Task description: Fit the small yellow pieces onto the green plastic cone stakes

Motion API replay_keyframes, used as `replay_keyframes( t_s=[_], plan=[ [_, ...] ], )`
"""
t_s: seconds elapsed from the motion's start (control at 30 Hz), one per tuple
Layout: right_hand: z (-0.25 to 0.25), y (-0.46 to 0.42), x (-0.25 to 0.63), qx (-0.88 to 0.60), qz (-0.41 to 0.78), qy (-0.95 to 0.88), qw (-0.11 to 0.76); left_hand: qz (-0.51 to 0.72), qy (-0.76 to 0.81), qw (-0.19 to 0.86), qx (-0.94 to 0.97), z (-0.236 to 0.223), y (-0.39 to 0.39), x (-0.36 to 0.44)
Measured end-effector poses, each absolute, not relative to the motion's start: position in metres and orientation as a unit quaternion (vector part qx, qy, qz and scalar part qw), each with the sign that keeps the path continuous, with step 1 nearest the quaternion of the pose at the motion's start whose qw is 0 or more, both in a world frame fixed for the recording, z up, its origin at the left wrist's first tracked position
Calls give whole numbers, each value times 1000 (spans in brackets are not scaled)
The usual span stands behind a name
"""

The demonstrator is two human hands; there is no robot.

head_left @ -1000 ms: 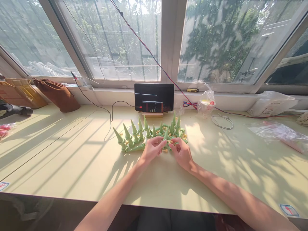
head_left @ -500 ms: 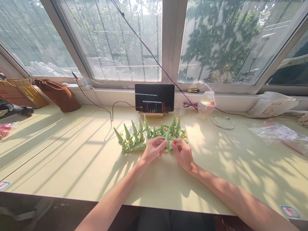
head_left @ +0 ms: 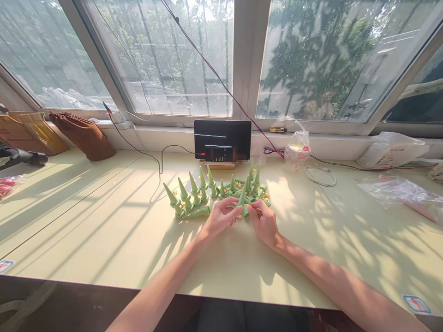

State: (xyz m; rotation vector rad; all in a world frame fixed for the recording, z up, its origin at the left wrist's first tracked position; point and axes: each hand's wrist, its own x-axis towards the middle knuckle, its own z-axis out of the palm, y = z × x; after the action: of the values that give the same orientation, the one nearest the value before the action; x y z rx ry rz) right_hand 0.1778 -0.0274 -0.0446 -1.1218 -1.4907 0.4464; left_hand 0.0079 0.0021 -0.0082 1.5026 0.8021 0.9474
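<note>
My left hand [head_left: 223, 214] is closed, with thumb and fingers pinching a green cone [head_left: 242, 196] that points upward. Close beside it, my right hand [head_left: 263, 221] is also closed, its fingertips pressed together near the cone's base. What those right fingertips grip is too small to make out. Several green cone-topped pieces [head_left: 194, 186] stand in a row to the left of my hands. Behind and around my fingers lies a pile of green pieces and small pale-yellow bits [head_left: 263, 191], partly hidden. A green cone [head_left: 197, 213] lies on its side before the row.
A black tablet [head_left: 221, 131] leans at the window with a phone [head_left: 220, 154] in front. A brown drawstring bag [head_left: 85, 136] stands left on the table [head_left: 121, 240]. To the right are a coiled white cable [head_left: 320, 176], plastic bags [head_left: 392, 150] and a plastic-wrapped item [head_left: 298, 146].
The green cone between my hands has shifted slightly right and tilted a little more. My left fingertips have moved slightly toward my right hand.
</note>
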Motion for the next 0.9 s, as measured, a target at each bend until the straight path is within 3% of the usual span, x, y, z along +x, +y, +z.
replay_keyframes(
  t_s=[0.9],
  plan=[
    [-47, -25, 180, -488, 159, -650, 560, 372, 352, 511, 690, -26, 5, 6]
  ],
)
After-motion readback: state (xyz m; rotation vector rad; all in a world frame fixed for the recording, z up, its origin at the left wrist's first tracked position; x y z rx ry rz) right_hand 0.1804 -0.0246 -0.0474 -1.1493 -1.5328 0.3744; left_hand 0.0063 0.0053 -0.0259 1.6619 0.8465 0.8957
